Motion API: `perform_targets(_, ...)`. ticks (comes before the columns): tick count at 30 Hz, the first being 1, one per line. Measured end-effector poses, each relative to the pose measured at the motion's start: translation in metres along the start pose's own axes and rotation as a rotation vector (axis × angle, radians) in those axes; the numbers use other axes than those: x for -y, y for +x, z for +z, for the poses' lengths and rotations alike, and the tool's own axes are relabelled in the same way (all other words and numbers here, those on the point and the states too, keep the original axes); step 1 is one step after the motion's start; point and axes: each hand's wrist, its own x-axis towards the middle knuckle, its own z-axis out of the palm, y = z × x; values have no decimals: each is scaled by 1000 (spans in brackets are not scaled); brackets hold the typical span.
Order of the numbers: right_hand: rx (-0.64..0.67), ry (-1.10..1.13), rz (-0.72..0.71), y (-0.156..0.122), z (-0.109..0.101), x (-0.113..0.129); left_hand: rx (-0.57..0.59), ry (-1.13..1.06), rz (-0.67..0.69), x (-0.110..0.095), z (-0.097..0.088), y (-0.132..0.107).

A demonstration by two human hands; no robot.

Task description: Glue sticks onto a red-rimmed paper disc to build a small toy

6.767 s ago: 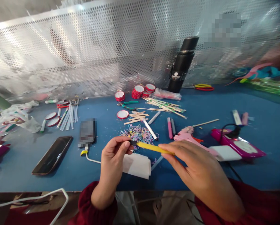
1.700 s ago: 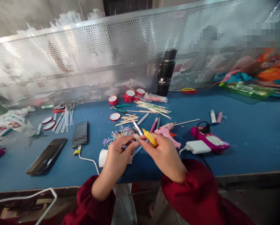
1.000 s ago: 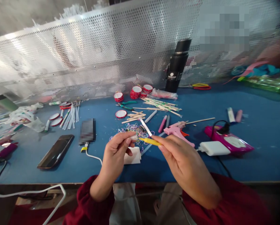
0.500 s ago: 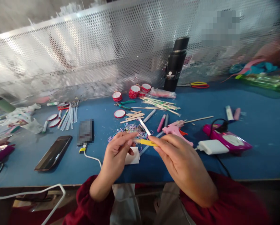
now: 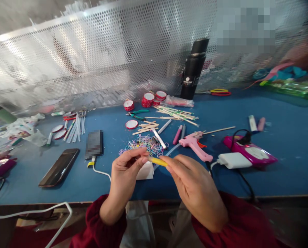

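Observation:
Above the near edge of the blue table [image 5: 272, 179], my left hand [image 5: 124, 174] pinches the left end of a short yellow stick [image 5: 157, 161] between thumb and fingertips. From the right, my right hand [image 5: 195, 187] closes its fingers around the stick's other end. Both hands are closed on it. A folded white paper [image 5: 146, 171] lies on the table just under the hands. Behind them is a pile of small coloured rubber bands [image 5: 145, 144]. A pink glue gun [image 5: 195, 145] lies to the right of that pile.
A perforated metal screen [image 5: 92, 62] backs the table, with a black flask [image 5: 193, 69] before it. Red tape rolls [image 5: 147, 100], wooden sticks [image 5: 174, 113], green pliers [image 5: 138, 114], a phone [image 5: 59, 167], a white charger [image 5: 233, 160] and a magenta device [image 5: 252, 155] lie around.
My hands have drawn closer together along the yellow stick, so less of it shows between them. The view has shifted slightly.

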Motion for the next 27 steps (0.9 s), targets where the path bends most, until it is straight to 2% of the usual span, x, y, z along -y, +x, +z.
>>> perform_targets(4, 9, -8, 17, 0, -3, 3, 16, 89, 59, 1, -3, -3)
perform_targets(7, 48, -48, -5, 11, -13, -5, 60, 250, 143, 0, -12, -3)
perform_targets(9, 0, -203, 12, 22, -21, -19, 61, 466, 265, -4, -20, -3)
perform_targets(12, -86, -477, 151, 40, -25, -46, 48, 897, 459, -9, -29, -5)
perform_targets(14, -39, -552, 223, 48, -20, -61, 129, 1121, 498, -11, -32, -9)
perform_targets(16, 58, -518, 205, 52, -10, -68, 237, 1272, 481, -9, -31, -14)
perform_targets(18, 97, -441, 141, 53, 0, -66, 306, 1353, 448, -7, -30, -20)
perform_targets(21, 135, -302, 42, 56, 10, -50, 363, 1352, 431, -6, -31, -26)
perform_targets(24, 267, -176, -54, 65, 16, -30, 405, 1308, 432, -7, -34, -29)
perform_targets(27, 368, -157, -127, 78, 22, -18, 428, 1277, 418, -8, -36, -29)
